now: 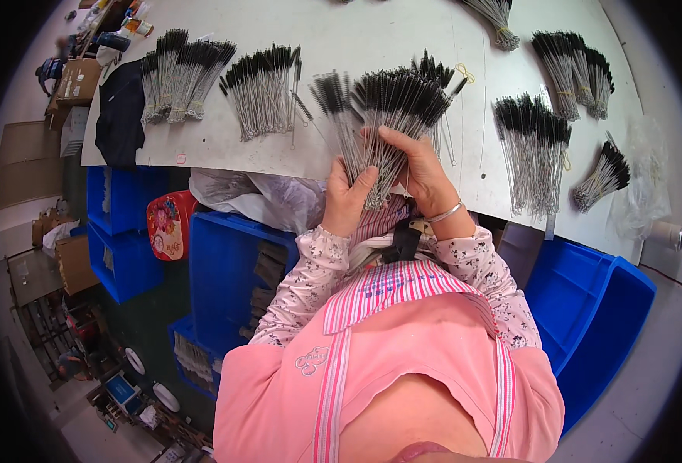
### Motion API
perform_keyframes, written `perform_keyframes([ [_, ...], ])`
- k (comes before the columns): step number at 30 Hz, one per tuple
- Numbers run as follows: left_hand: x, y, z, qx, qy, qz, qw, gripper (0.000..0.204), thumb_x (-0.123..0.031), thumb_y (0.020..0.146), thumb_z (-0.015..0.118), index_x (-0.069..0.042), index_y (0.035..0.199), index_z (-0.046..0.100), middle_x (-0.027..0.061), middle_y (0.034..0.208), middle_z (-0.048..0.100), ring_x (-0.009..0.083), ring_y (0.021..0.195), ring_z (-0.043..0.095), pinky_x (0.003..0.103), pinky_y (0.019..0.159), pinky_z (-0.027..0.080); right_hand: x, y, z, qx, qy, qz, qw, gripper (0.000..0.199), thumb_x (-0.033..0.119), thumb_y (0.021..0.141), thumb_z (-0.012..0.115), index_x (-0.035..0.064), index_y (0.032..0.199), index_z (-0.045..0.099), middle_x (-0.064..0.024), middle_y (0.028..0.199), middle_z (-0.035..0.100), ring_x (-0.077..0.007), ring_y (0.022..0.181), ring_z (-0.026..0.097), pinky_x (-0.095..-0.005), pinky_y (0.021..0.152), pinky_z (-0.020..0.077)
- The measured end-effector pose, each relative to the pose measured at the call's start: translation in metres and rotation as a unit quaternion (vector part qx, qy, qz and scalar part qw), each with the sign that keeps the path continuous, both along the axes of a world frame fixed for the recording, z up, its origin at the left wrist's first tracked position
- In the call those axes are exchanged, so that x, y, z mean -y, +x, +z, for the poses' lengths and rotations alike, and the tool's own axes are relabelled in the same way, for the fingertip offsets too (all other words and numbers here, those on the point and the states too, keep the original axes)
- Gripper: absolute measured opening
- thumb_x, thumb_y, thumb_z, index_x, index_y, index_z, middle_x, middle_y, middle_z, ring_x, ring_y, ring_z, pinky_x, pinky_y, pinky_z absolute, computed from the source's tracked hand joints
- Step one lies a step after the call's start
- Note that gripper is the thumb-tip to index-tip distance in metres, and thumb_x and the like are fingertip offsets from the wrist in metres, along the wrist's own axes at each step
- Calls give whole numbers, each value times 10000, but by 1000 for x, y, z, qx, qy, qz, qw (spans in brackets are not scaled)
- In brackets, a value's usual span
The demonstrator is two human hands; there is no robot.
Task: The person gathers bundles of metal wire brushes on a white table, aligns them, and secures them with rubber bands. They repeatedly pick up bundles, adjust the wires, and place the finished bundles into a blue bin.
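Note:
Both my hands hold one fanned bundle of thin wire brushes with black bristle tips [393, 116] above the near edge of the white table [225, 147]. My left hand [346, 197] grips the wire stems from below, thumb across them. From the right, my right hand [422, 170] closes over the stems, fingers spread on top; a silver bangle sits on that wrist.
More bundles of the same brushes lie on the table: at the left [183, 73], left of centre [264, 89], at the right [538, 147] and far right [572, 65]. Blue plastic bins stand below the table at the left [217, 270] and right [595, 309]. A dark cloth [121, 112] drapes the table's left end.

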State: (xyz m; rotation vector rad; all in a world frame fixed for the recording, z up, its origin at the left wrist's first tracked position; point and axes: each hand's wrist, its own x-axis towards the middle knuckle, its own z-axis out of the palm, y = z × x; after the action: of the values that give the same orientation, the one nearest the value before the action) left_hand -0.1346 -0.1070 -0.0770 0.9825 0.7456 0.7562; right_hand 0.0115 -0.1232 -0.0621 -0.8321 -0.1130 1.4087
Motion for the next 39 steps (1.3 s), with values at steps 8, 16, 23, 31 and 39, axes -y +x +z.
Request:
perform_keyframes([
  [8, -3, -3, -9, -13, 17, -6, 1000, 222, -210, 958, 538, -26, 1064, 472, 35, 910, 590, 71, 742, 565, 219, 601, 495, 2, 0, 2, -42, 8, 12, 999, 272, 86, 824, 655, -45, 1059, 612, -138, 977, 675, -221, 804, 677, -366, 679, 582],
  [16, -1, 2, -9, -64, 135, 33, 988, 305, -133, 887, 643, -22, 1111, 467, 44, 978, 601, 95, 826, 579, 244, 706, 500, 0, -9, -1, 31, 28, -35, 998, 227, 41, 825, 657, -22, 1039, 614, -104, 928, 671, -189, 764, 665, -334, 649, 569],
  [23, -8, -2, -2, -95, 57, -56, 992, 430, -49, 855, 627, -1, 1236, 433, 65, 1062, 598, 124, 877, 591, 260, 782, 489, 4, -7, -6, 36, 16, -20, 999, 216, 50, 828, 663, 5, 1032, 608, -86, 927, 661, -175, 775, 649, -325, 677, 555],
  [31, 3, 0, -9, -34, 9, 27, 999, 388, -142, 938, 538, 1, 1277, 414, 72, 1149, 548, 127, 959, 550, 264, 835, 458, 5, -6, 0, 24, -26, -34, 999, 239, 76, 830, 676, 9, 1045, 596, -90, 942, 659, -179, 811, 646, -322, 687, 551],
  [39, 8, 1, -10, -23, 5, 14, 1000, 396, -164, 956, 518, -6, 1295, 389, 74, 1128, 550, 135, 982, 529, 265, 859, 437, 4, -8, 0, 72, 10, -33, 997, 232, 4, 782, 693, -23, 998, 614, -103, 898, 669, -178, 749, 655, -309, 666, 555],
])
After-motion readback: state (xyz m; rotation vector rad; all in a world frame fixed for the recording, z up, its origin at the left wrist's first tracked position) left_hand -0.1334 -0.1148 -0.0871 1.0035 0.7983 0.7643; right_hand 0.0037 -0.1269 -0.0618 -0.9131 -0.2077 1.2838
